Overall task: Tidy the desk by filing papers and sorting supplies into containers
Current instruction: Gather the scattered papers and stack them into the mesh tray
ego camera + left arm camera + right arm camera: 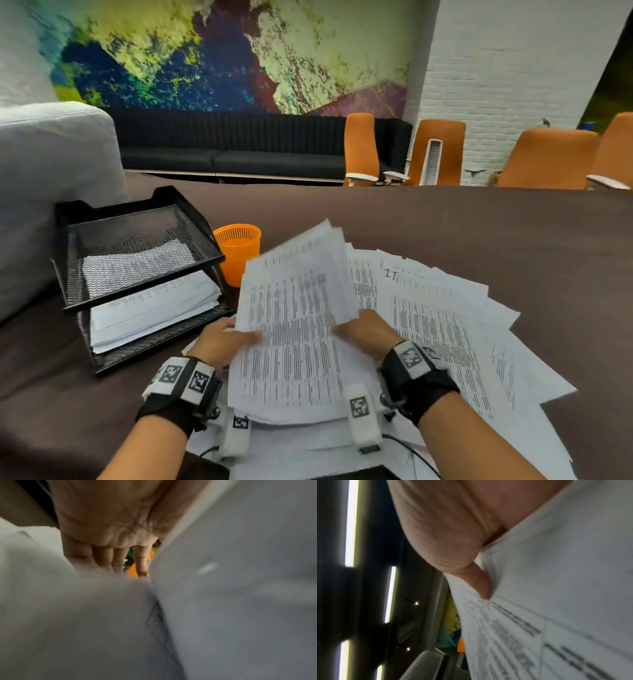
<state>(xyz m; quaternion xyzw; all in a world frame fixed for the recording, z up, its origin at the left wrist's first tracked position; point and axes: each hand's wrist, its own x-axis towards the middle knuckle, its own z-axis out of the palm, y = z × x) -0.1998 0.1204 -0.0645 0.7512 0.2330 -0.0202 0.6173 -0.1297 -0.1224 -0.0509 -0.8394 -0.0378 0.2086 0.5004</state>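
A thick stack of printed sheets (pixel 294 329) is lifted off the desk between both hands, its far end fanned and blurred. My left hand (pixel 226 337) grips the stack's left edge, thumb on top. My right hand (pixel 368 334) grips the right edge, its thumb (pixel 481 585) pressed on the sheets (pixel 556 588). In the left wrist view my left hand's fingers (pixel 118 561) reach under white paper (pixel 231 588). More loose printed sheets (pixel 455 329) lie spread over the desk to the right. A black mesh two-tier tray (pixel 85 301) stands at the left, with papers in its lower tier.
An orange mesh cup (pixel 238 253) stands just behind the lifted stack, right of the tray. The desk has a dark brown cover (pixel 445 222). A grey cushion (pixel 51 164) is at the far left. Orange chairs (pixel 548 157) and a dark sofa (pixel 233 147) stand beyond the desk.
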